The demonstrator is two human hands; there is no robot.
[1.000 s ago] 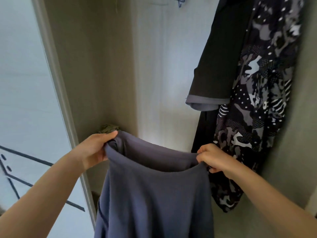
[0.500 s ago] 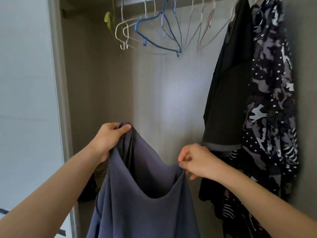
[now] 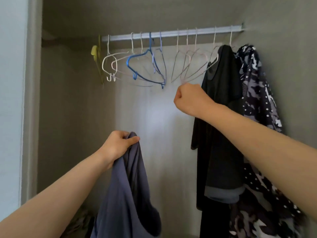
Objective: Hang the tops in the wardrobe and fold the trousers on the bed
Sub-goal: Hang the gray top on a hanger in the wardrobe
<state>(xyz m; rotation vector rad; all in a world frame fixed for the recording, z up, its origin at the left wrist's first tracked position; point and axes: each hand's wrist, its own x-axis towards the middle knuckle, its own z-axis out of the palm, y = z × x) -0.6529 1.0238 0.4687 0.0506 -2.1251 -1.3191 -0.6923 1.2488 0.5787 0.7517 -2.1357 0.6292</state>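
— Left hand [image 3: 118,146]?
— Grips a bunched edge of the blue-grey top [image 3: 127,194], which hangs below it in front of the open wardrobe [image 3: 72,117].
— Right hand [image 3: 190,99]?
— Raised, fingers curled, at the lower tips of the pink hangers [image 3: 183,79] on the rail [image 3: 171,33]. Whether it holds one: cannot tell.

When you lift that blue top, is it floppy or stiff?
Probably floppy: the blue top droops in soft folds from the left hand. It likely feels light, since one hand alone holds it.
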